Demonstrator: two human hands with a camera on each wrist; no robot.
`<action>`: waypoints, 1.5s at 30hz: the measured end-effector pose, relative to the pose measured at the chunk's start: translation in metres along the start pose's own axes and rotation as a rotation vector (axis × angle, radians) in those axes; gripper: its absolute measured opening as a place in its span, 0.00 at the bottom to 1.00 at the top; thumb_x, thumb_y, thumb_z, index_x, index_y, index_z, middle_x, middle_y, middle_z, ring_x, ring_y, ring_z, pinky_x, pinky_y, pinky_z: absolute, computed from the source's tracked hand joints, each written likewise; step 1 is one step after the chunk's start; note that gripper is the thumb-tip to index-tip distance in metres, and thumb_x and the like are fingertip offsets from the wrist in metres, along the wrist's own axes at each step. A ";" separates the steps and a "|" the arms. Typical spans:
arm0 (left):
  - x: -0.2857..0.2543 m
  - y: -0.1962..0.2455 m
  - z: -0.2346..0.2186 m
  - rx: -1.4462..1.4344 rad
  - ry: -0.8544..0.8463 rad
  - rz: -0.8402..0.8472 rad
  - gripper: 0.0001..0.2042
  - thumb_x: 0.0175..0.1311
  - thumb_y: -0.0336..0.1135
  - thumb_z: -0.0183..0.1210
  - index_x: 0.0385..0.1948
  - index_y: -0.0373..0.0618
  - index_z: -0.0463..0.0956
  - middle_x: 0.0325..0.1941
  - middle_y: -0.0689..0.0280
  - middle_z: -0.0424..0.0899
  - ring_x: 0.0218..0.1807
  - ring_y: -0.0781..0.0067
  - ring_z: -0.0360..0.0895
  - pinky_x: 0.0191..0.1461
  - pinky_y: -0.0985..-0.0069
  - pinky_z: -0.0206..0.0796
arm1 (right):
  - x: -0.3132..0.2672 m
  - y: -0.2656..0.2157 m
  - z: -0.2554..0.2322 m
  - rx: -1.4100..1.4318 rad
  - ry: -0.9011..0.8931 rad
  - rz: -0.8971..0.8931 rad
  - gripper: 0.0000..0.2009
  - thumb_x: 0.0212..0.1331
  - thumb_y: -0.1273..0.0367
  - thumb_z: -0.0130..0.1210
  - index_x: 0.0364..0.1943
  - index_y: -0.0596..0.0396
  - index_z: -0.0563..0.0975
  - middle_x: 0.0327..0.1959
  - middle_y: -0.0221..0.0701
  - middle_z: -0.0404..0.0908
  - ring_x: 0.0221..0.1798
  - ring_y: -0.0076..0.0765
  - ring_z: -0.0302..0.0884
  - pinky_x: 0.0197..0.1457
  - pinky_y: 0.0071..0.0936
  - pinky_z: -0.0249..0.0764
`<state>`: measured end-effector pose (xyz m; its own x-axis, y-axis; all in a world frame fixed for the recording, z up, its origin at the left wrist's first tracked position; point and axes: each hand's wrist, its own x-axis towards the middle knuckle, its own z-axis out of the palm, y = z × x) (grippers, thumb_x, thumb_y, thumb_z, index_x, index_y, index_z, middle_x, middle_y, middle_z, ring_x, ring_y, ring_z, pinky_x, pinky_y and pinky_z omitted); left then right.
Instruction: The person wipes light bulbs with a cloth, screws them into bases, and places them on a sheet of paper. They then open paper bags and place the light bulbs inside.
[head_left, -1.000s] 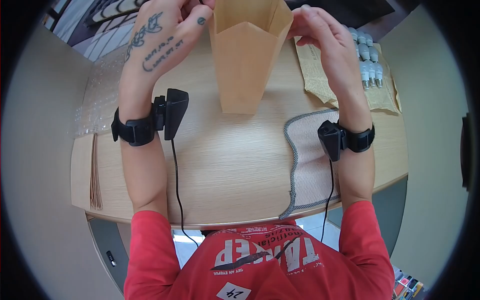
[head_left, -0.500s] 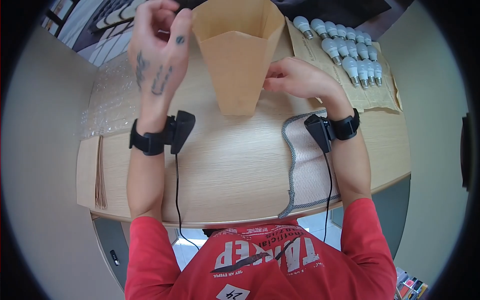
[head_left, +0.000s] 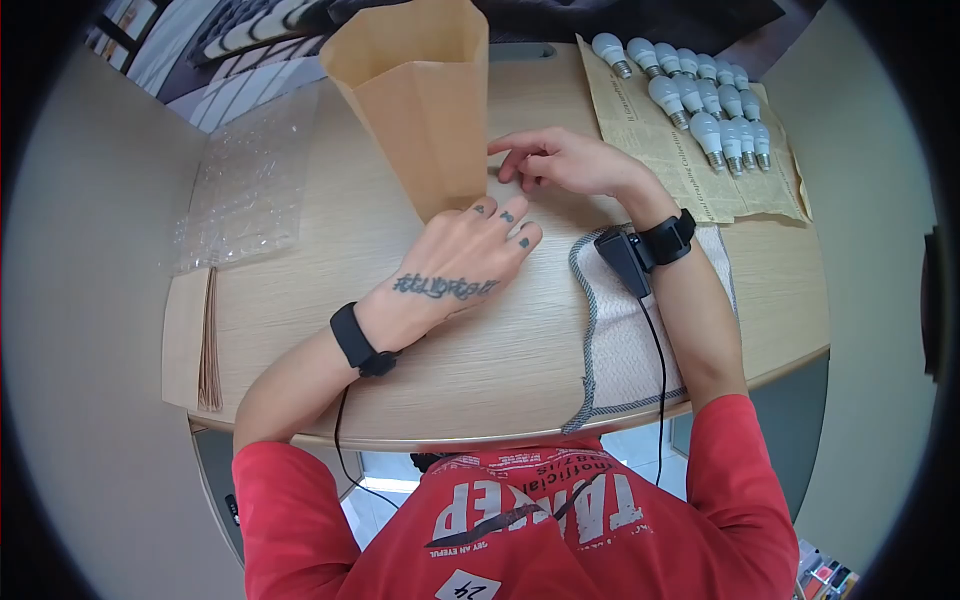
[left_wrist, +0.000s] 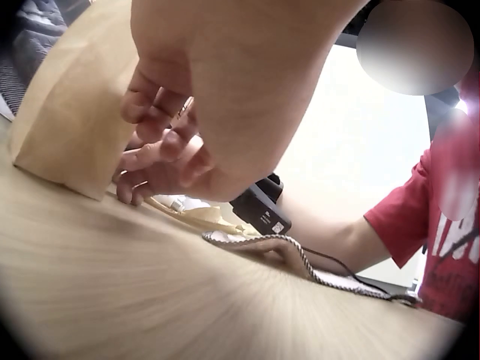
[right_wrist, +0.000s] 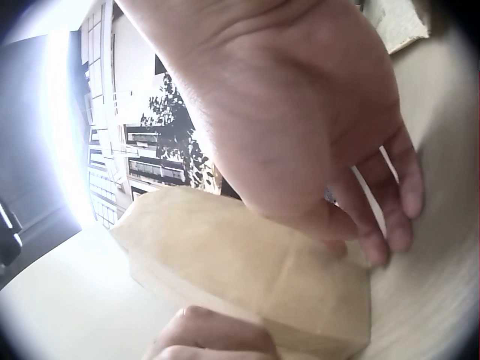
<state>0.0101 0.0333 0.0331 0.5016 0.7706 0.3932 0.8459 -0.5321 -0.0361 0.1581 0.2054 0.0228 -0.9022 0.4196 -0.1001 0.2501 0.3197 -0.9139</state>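
An open-topped brown paper bag (head_left: 425,120) stands upright on the desk, its mouth toward the far side in the head view. My left hand (head_left: 455,255) is at the bag's near bottom edge, back of the hand up, with fingers loosely bent beside the paper. On the bag's right side, my right hand (head_left: 580,163) has its fingers spread and relaxed, fingertips close to the lower wall. The right wrist view shows the right fingers (right_wrist: 394,217) reaching down beside the bag (right_wrist: 247,262). Neither hand grips the paper.
Several light bulbs (head_left: 705,100) lie in rows on printed brown paper (head_left: 650,140) at the back right. A pale cloth (head_left: 630,350) with a dark edge lies front right. Bubble wrap (head_left: 250,180) and folded paper bags (head_left: 190,340) are at the left.
The bag has shifted left. My left hand has come down from beside the bag's mouth to its near bottom. My right hand has dropped from the rim to the lower right side and moved left.
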 end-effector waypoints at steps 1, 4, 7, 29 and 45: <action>0.000 -0.002 0.003 0.061 -0.040 -0.017 0.09 0.54 0.32 0.62 0.35 0.45 0.74 0.38 0.62 0.73 0.31 0.65 0.80 0.29 0.69 0.73 | 0.002 0.005 0.000 0.036 0.003 0.006 0.22 0.62 0.74 0.45 0.61 0.56 0.74 0.42 0.30 0.82 0.36 0.25 0.78 0.46 0.24 0.75; 0.003 -0.006 0.003 0.257 -0.131 -0.094 0.10 0.54 0.30 0.61 0.37 0.43 0.74 0.46 0.60 0.76 0.30 0.65 0.82 0.29 0.71 0.75 | 0.005 0.013 -0.003 0.126 0.024 0.027 0.23 0.61 0.76 0.44 0.62 0.55 0.74 0.41 0.28 0.81 0.35 0.23 0.77 0.42 0.22 0.74; 0.005 -0.014 0.003 0.369 -0.210 -0.165 0.10 0.54 0.28 0.60 0.38 0.42 0.75 0.51 0.57 0.77 0.27 0.65 0.83 0.27 0.71 0.75 | 0.005 0.014 -0.005 0.166 0.050 0.039 0.22 0.61 0.77 0.44 0.61 0.54 0.75 0.39 0.27 0.81 0.34 0.21 0.77 0.39 0.21 0.72; -0.002 -0.140 0.015 0.442 -0.350 -0.417 0.10 0.55 0.22 0.55 0.40 0.38 0.76 0.56 0.51 0.73 0.39 0.52 0.85 0.39 0.62 0.79 | 0.009 0.014 0.000 0.083 0.133 0.050 0.17 0.64 0.73 0.47 0.55 0.54 0.78 0.34 0.22 0.81 0.31 0.16 0.73 0.33 0.17 0.69; -0.008 -0.177 0.021 0.386 -0.357 -0.601 0.16 0.61 0.32 0.55 0.52 0.42 0.73 0.56 0.49 0.75 0.45 0.45 0.82 0.46 0.55 0.77 | 0.008 0.007 0.002 0.077 0.153 0.071 0.16 0.64 0.75 0.45 0.53 0.59 0.79 0.33 0.27 0.82 0.29 0.20 0.74 0.36 0.21 0.74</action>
<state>-0.1401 0.1285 0.0171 -0.0874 0.9876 0.1305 0.9603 0.1184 -0.2528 0.1516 0.2091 0.0148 -0.8178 0.5650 -0.1097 0.2781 0.2209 -0.9348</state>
